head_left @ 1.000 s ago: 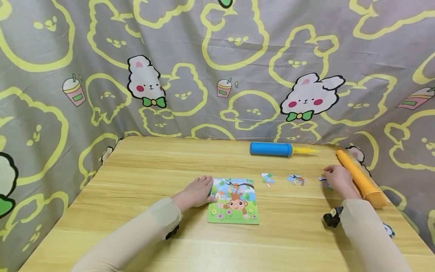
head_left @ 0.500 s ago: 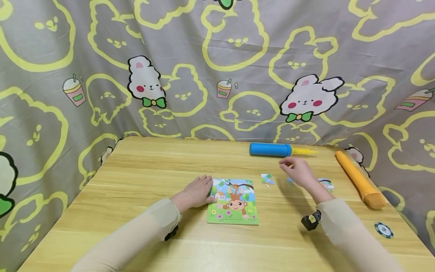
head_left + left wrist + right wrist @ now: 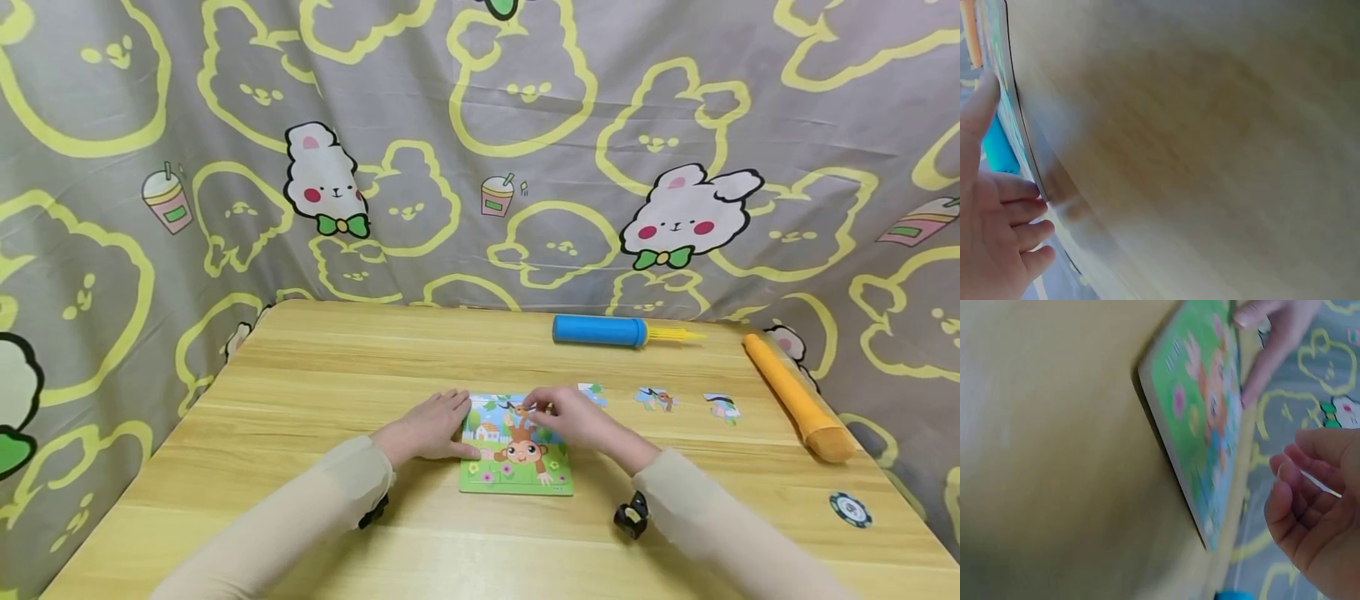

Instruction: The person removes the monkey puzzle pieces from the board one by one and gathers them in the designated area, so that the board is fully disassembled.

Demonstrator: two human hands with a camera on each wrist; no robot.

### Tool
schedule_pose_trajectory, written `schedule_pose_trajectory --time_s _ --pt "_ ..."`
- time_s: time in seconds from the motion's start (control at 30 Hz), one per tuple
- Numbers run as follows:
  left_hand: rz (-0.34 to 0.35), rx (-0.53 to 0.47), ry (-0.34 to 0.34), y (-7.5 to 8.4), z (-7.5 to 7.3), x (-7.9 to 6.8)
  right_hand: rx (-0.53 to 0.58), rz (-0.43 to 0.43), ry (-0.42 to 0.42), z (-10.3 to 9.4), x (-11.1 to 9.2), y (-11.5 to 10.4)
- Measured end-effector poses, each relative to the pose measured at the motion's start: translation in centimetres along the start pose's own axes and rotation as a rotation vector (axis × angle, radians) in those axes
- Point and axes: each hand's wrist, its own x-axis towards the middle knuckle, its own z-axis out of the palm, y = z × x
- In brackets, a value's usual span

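A square picture puzzle (image 3: 517, 467) showing a monkey lies flat on the wooden table. My left hand (image 3: 429, 427) rests at its left edge, fingers extended and thumb along the near part; the left wrist view shows this hand (image 3: 1004, 225) beside the board's edge. Over the upper right of the puzzle is my right hand (image 3: 573, 417), hiding part of the picture. In the right wrist view this hand (image 3: 1316, 500) has loosely bent fingers with nothing visible between them, apart from the board. Three loose puzzle pieces lie rightward: one (image 3: 594, 393) partly covered, a middle one (image 3: 657, 399) and a right one (image 3: 722, 406).
Behind the pieces lies a blue hand pump (image 3: 598, 330) with a yellow nozzle. An orange rolled tube-like item (image 3: 797, 396) lies along the right side. Nearer is a round poker chip (image 3: 851, 509). A patterned curtain (image 3: 420, 167) hangs behind the wooden table (image 3: 322, 358).
My right hand has swept left from the rightmost loose piece, past the other pieces, to above the puzzle. The loose pieces stay on the table. My left hand has hardly moved.
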Motion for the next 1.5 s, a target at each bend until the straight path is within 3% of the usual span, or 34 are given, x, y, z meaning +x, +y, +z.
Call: schedule_pose_trajectory --time_s 0.17,0.3,0.67,0.97,1.5 --pt "-0.006 -0.019 -0.038 0.0 -0.1 0.0 0.043 -0.032 -0.123 2.1 0.8 -0.9" --pt "-0.005 0.003 -0.045 0.1 0.0 0.1 0.009 -0.059 -0.157 3.2 1.2 -1.1" --pt "-0.008 0.034 -0.043 0.2 0.2 0.3 -0.105 -0.051 -0.172 4.2 1.7 -1.2" --pt "-0.009 0.030 -0.041 0.1 0.2 0.3 -0.207 -0.104 -0.163 4.5 1.8 -1.8" --pt "-0.022 0.002 -0.037 0.2 0.3 0.1 -0.096 -0.047 -0.098 4.8 1.7 -1.6"
